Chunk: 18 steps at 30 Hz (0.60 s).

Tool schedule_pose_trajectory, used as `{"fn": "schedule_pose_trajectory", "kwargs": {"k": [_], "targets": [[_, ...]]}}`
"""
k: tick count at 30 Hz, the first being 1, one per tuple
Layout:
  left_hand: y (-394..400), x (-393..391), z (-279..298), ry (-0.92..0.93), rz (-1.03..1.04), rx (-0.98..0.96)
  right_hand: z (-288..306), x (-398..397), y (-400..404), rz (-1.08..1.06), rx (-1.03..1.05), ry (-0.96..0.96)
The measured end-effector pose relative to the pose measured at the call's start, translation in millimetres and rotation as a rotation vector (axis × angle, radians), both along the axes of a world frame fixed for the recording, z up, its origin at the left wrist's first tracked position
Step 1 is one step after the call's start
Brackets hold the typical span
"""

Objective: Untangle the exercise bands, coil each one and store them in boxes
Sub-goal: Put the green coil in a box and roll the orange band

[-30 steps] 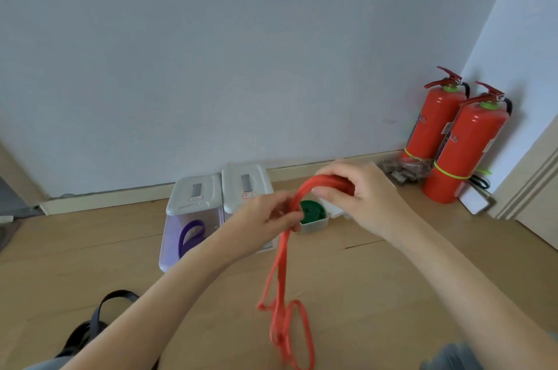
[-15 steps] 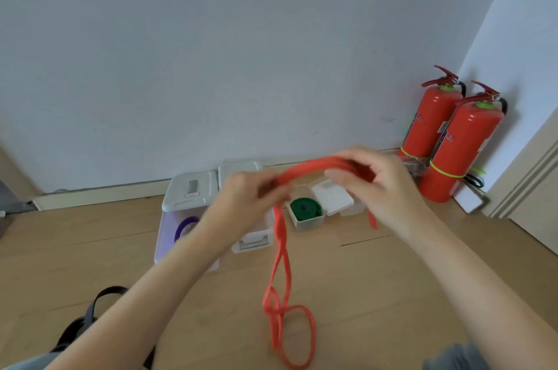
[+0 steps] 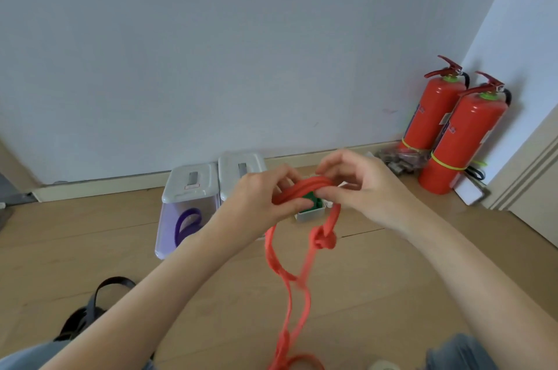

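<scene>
Left hand point(image 3: 265, 203), right hand point(image 3: 367, 188) both pinch red band point(image 3: 305, 187); keep wraps flat, free knot point(image 3: 324, 238) first

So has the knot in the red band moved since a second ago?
Yes. The knot in the red band has risen off the floor and now hangs below the right hand, near the small green-band box.

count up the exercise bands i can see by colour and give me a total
Red band, held by left hand and right hand: 1
Purple band, in closed box: 1
Green band, in small open box: 1
Black band, on floor: 1
Total: 4
</scene>
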<state>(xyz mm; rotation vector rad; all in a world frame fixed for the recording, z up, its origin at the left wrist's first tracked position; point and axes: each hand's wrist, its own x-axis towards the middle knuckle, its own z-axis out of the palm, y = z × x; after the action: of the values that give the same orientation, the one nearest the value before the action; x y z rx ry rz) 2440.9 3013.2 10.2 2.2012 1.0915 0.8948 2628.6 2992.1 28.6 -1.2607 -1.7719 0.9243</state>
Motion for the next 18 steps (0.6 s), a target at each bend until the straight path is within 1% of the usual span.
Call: {"fn": "schedule_pose_trajectory", "kwargs": {"k": [1,5,7,11,15,17,18], "targets": [[-1,0,-2,-0.019,0.009,-0.054,2,2,-1,-0.002,0.015,-0.014],[-3,2,-11,-0.036,0.006,-0.169,7,4,-4,-0.003,0.081,-0.063],[-5,5,-14,-0.038,-0.024,-0.188,8,6,-5,-0.032,0.115,-0.08],[-9,8,-12,0.038,0.018,-0.127,8,11,-5,-0.055,0.153,-0.104],[-2,-3,1,-0.026,0.112,0.007,4,13,-5,0.004,0.042,-0.145],[-2,-3,1,0.013,0.088,0.053,1,10,-5,0.031,0.026,-0.09],[-4,-1,-2,0.04,0.056,0.036,0,8,-5,0.023,0.03,-0.045]]}}
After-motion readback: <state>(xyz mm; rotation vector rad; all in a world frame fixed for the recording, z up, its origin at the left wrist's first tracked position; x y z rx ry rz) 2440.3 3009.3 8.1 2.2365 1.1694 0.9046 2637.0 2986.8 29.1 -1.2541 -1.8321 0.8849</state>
